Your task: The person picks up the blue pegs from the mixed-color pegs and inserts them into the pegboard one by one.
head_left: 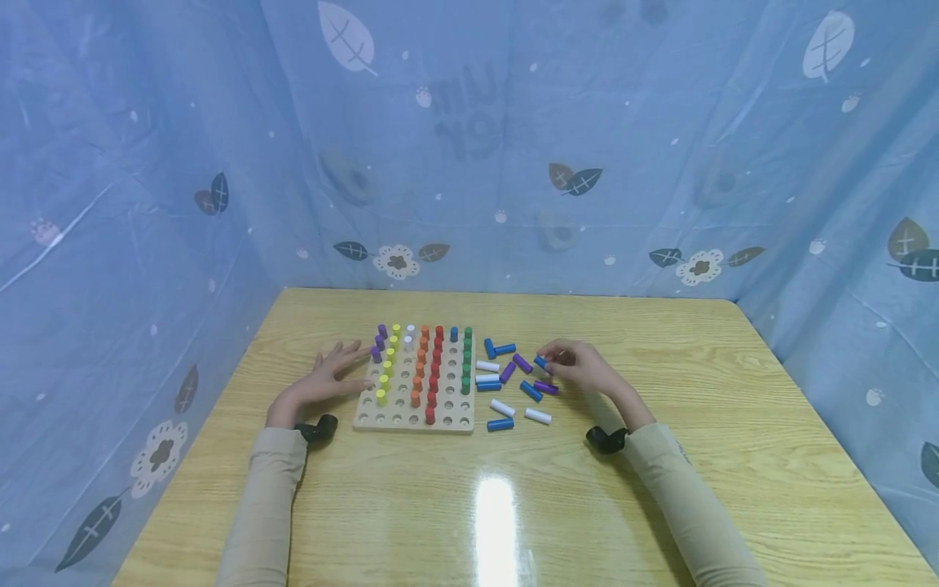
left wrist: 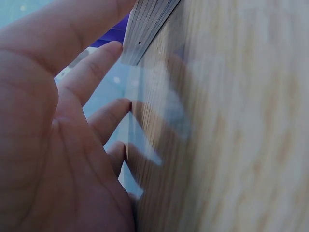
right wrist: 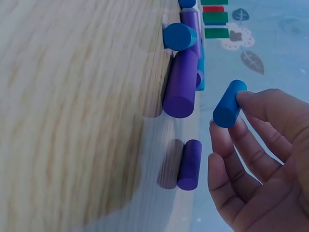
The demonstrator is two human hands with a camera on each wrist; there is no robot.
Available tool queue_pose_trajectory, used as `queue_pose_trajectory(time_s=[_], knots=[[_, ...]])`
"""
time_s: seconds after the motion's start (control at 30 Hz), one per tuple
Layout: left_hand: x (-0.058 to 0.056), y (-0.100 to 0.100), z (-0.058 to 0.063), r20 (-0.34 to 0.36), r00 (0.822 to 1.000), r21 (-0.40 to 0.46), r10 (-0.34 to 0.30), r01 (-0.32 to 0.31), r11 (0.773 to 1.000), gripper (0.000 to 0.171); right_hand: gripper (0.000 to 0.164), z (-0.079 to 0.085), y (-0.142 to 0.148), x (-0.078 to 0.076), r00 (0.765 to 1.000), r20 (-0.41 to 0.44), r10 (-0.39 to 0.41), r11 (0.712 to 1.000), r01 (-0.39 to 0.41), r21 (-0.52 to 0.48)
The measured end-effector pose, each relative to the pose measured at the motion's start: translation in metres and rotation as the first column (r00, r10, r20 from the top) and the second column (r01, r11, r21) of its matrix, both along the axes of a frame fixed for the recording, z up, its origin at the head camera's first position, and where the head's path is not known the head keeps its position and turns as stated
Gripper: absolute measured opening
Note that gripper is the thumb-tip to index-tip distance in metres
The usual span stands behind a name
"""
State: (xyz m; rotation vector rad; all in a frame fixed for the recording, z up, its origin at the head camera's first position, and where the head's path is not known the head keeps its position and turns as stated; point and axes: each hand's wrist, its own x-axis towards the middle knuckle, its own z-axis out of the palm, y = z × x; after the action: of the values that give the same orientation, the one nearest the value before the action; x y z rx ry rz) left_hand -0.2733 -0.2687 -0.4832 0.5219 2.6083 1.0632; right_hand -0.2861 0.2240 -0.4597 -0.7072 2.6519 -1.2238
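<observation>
My right hand (head_left: 583,365) pinches a blue peg (right wrist: 229,104) between thumb and fingers, lifted above the table to the right of the board. My left hand (head_left: 326,383) lies at the left edge of the wooden pegboard (head_left: 414,428), fingers spread and holding nothing, its thumb and index finger at the board's side. In the board stand columns of yellow, orange, red and green pegs (head_left: 467,356), three purple pegs (head_left: 379,342), two white ones and a single blue peg (head_left: 454,333). Bare holes show in several columns.
Between board and right hand, loose pegs lie scattered: blue (head_left: 500,425), white (head_left: 538,417) and purple (head_left: 546,388). Light wooden table (head_left: 411,514) underneath, with a bright reflection near the front. A blue patterned curtain (head_left: 499,147) encloses the back and sides.
</observation>
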Motion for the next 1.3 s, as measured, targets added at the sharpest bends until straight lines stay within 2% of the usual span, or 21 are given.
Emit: queue_pose_trajectory(time_s=[0.23, 0.43, 0.5, 0.57, 0.8, 1.03, 1.3], knots=[[0.0, 0.0, 0.0, 0.006, 1.0, 0.003, 0.0, 0.0, 1.0, 0.073, 0.029, 0.005, -0.006, 0.003, 1.0, -0.013, -0.009, 1.0, 0.009, -0.016], [0.0, 0.0, 0.0, 0.002, 1.0, 0.002, 0.001, -0.001, 1.0, 0.074, 0.031, 0.033, -0.021, 0.017, 1.0, -0.012, 0.015, 0.999, -0.015, -0.03], [0.0, 0.0, -0.001, -0.002, 1.0, 0.004, 0.0, 0.0, 1.0, 0.074, 0.032, 0.037, -0.025, 0.019, 1.0, -0.007, 0.02, 0.999, -0.02, -0.041], [0.001, 0.0, -0.001, -0.003, 1.0, 0.011, -0.001, 0.001, 1.0, 0.074, 0.031, 0.035, -0.027, 0.017, 1.0, -0.008, 0.02, 0.998, -0.021, -0.053], [0.001, 0.001, 0.001, -0.011, 1.0, 0.008, -0.005, 0.005, 1.0, 0.073, 0.03, 0.012, -0.028, 0.0, 0.999, -0.041, -0.011, 0.998, 0.009, -0.064], [0.001, 0.002, 0.004, -0.008, 1.0, 0.001, -0.015, 0.015, 1.0, 0.072, 0.029, 0.013, -0.034, -0.004, 0.998, -0.056, 0.009, 0.998, -0.013, -0.068], [0.0, 0.001, 0.001, -0.019, 1.0, -0.025, -0.011, 0.01, 1.0, 0.071, 0.031, 0.016, -0.045, -0.005, 0.999, -0.046, 0.019, 0.996, -0.023, -0.087]])
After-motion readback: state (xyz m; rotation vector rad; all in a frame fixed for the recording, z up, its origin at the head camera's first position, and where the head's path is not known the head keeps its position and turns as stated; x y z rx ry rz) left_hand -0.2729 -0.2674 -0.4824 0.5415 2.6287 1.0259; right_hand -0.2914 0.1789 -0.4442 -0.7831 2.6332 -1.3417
